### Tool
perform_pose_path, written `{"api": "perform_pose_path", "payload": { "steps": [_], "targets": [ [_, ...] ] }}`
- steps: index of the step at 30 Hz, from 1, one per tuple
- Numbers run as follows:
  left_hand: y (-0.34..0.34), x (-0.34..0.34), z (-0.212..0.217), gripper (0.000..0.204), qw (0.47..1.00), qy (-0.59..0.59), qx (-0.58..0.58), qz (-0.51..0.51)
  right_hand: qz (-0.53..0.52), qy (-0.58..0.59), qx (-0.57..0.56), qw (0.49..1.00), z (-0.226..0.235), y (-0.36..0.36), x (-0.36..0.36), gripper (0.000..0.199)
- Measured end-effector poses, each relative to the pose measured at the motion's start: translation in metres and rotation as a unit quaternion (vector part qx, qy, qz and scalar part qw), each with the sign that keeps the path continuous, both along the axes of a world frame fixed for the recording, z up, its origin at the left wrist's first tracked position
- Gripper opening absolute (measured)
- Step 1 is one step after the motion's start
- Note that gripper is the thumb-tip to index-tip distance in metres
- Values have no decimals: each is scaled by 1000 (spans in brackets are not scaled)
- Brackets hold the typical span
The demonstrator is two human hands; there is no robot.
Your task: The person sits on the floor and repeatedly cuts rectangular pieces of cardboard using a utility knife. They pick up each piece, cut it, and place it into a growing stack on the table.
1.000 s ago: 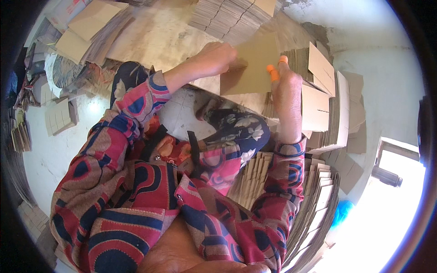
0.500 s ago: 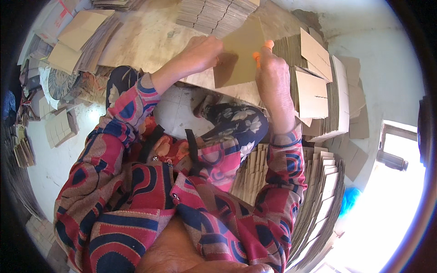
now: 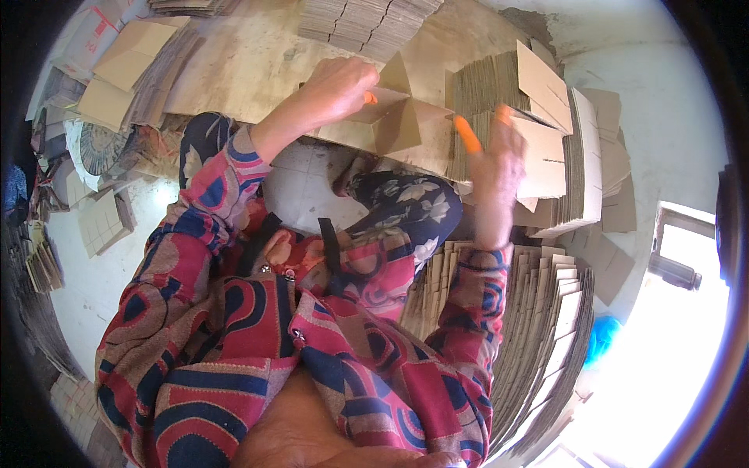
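My left hand (image 3: 341, 87) is closed at the left edge of a cardboard divider (image 3: 402, 125), made of brown panels crossing one another. An orange finger cover shows on that hand, and the fingers' far side is hidden. The divider stands over the near edge of the wooden table. To its right, my right hand (image 3: 499, 160) is lifted, thumb and forefinger spread, both in orange covers. It is slightly blurred, with nothing visible between the fingers. Behind and beside it stands a stack of slotted cardboard sheets (image 3: 541, 160).
Another stack of cardboard (image 3: 367, 23) stands at the far side of the wooden table (image 3: 242, 58). More sheets (image 3: 136, 51) lie at the left. Packed cardboard strips (image 3: 538, 327) stand by my right forearm. A blue bag (image 3: 602, 340) lies near the bright doorway.
My right hand has let go of the flat cardboard panel and moved right, its fingers opening. The cardboard by my left hand now shows as crossed panels.
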State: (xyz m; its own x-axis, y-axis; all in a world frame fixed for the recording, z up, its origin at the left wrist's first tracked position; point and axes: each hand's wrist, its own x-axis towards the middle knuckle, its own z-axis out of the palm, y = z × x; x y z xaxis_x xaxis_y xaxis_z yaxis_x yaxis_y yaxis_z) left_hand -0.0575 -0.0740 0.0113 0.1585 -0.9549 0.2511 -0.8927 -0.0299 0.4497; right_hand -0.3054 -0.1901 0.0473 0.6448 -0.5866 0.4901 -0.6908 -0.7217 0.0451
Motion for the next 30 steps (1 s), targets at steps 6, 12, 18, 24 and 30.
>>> {"api": "perform_pose_path", "payload": {
  "steps": [6,12,18,24,30],
  "targets": [
    [15,15,6,37,999,-24,30,5,-240,190,202,930,-4,-36,-82,68],
    [27,26,6,41,997,-35,56,38,-134,208,73,966,-20,-38,-82,25],
    [39,35,14,41,992,-46,79,82,-67,133,13,989,22,-43,-89,7],
    [46,38,11,39,994,-41,55,80,-78,267,-94,956,10,-45,-76,6],
    [49,34,7,37,995,-48,10,90,-83,242,-73,964,14,-38,-66,14]
  ]
}}
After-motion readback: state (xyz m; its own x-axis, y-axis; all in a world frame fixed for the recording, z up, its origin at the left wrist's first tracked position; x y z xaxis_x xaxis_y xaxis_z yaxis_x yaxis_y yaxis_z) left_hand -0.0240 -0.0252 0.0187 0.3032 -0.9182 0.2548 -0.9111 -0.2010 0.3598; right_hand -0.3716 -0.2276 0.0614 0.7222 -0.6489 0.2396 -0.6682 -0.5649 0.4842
